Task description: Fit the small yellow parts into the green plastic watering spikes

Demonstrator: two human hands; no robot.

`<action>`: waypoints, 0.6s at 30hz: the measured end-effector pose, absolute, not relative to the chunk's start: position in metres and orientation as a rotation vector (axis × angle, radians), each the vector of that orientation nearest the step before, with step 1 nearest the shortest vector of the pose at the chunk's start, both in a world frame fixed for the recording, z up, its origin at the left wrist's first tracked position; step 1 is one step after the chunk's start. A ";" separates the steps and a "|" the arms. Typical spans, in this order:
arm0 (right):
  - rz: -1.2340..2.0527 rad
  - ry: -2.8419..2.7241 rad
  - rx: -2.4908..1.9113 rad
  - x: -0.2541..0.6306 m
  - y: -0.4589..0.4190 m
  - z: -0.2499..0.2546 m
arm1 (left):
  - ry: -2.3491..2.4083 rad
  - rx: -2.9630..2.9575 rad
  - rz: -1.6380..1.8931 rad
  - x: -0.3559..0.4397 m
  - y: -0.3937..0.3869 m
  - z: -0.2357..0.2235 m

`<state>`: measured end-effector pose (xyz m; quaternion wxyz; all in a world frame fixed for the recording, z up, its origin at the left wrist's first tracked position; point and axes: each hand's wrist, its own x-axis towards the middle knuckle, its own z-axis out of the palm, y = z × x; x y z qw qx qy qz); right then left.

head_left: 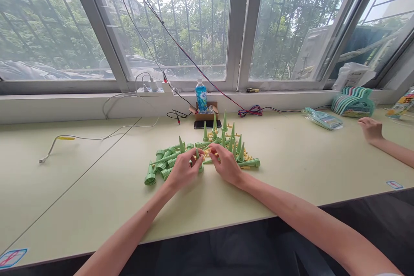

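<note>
Green plastic cone-shaped spikes [150, 175] lie and stand in a heap at the middle of the table. Small yellow plastic pieces [247, 157] are scattered among those on the right. My left hand [185, 167] is closed around one upright green spike [198, 155] at the near edge of the heap. Just right of it, my right hand [225, 164] has thumb and fingertips drawn together in front of yellow pieces. Whatever is between those fingertips is too small to make out. The two hands are close together but apart.
Behind the heap are a dark phone [207, 124], a small cardboard box [207, 116] and a blue-liquid bottle [201, 97]. Coiled cable [250, 111] and a white cable [87, 138] lie on the table [97, 207]. Another person's hand [371, 130] rests beside green hangers [352, 101] at right.
</note>
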<state>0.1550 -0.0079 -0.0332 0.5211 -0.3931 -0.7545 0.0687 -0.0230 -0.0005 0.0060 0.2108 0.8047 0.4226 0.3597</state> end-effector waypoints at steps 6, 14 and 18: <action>0.166 -1.800 -0.939 0.156 -0.007 -0.034 | 1.246 2.267 1.077 -0.022 -0.001 0.006; 0.130 -1.796 -0.862 0.156 -0.008 -0.030 | 1.125 2.336 1.184 -0.022 0.000 0.005; 0.128 -1.809 -0.845 0.156 -0.009 -0.028 | 1.103 2.367 1.168 -0.022 0.000 0.004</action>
